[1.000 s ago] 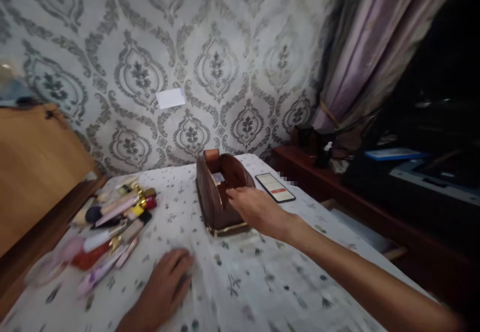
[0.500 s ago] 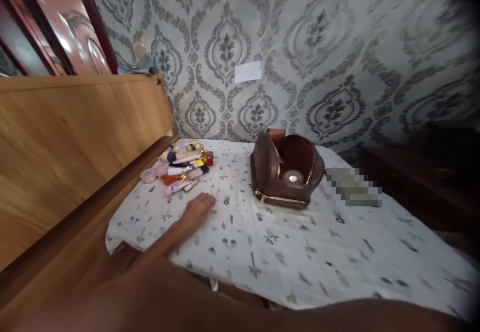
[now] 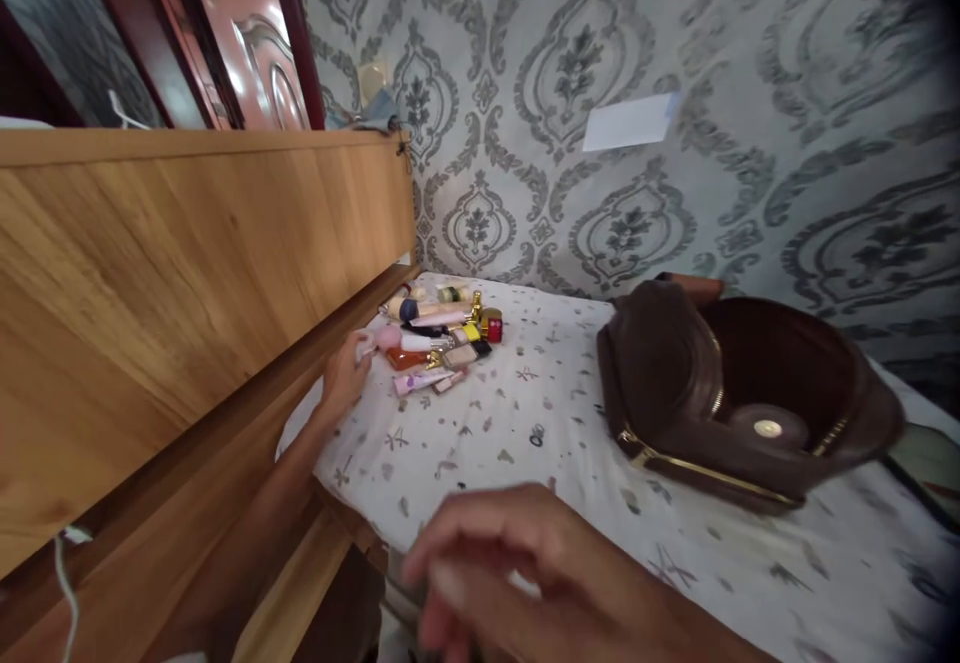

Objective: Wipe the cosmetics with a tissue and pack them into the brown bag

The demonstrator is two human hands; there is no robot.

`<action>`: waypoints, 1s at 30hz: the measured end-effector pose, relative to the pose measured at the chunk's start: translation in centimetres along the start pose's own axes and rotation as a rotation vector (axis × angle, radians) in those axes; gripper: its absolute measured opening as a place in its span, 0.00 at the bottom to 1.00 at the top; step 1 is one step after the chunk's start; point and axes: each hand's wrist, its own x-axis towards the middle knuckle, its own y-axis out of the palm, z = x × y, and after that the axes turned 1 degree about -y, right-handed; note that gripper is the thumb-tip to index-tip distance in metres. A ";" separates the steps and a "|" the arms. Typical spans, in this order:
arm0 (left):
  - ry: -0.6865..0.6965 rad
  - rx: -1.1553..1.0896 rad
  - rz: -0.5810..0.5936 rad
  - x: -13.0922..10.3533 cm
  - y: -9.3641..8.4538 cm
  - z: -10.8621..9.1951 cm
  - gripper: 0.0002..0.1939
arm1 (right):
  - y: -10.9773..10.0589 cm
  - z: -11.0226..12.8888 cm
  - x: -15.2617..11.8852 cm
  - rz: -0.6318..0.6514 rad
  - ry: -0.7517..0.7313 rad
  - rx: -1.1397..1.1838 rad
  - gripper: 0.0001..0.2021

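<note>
My left hand (image 3: 346, 375) is at the left edge of the cloth-covered table, its fingers closed on a small round pale-pink container (image 3: 365, 345). Beside it lies a pile of cosmetics: a pink sponge (image 3: 388, 337), an orange item (image 3: 411, 358), a white-and-purple tube (image 3: 420, 380), a red-and-gold item (image 3: 492, 326) and several others. Over the near edge, my right hand (image 3: 517, 553) hovers with curved fingers and thumb apart, somewhat blurred; nothing shows in it. To the right stands a brown zippered bag (image 3: 660, 363), its top open, with a round disc (image 3: 766, 429) showing inside.
A patterned white cloth (image 3: 480, 443) covers the table. Along the left runs a wooden panel (image 3: 225, 243), with a white cable (image 3: 67, 583) hanging low. Wallpapered wall (image 3: 480, 173) stands behind. A flat greenish object (image 3: 930, 468) lies partly hidden right of the bag.
My left hand has moved left to the pile's edge and closed on the round container. My right hand has come up into view. The camera has turned left and come closer.
</note>
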 end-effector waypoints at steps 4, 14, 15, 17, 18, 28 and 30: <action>-0.107 0.036 0.148 4.1 -0.9 3.3 0.36 | -2.3 -1.3 5.9 -0.180 0.039 0.062 0.20; -0.177 0.092 0.471 9.5 -1.3 3.5 0.35 | -5.9 -8.7 9.4 -0.291 0.025 0.378 0.20; -0.179 0.093 0.473 9.5 -1.2 3.4 0.34 | -6.2 -9.2 9.3 -0.303 0.010 0.436 0.19; -0.186 0.098 0.466 9.0 -1.1 3.1 0.34 | -6.7 -9.7 8.9 -0.328 -0.019 0.552 0.17; -0.192 0.102 0.455 8.7 -1.1 3.0 0.35 | -7.0 -9.9 8.7 -0.337 -0.026 0.607 0.16; -0.151 -0.052 0.179 2.6 -3.6 0.2 0.37 | -8.0 -10.1 7.9 -0.338 -0.063 0.807 0.14; 0.009 -0.324 0.235 1.6 -3.2 -2.0 0.36 | -7.9 -10.1 7.9 -0.329 -0.086 0.792 0.16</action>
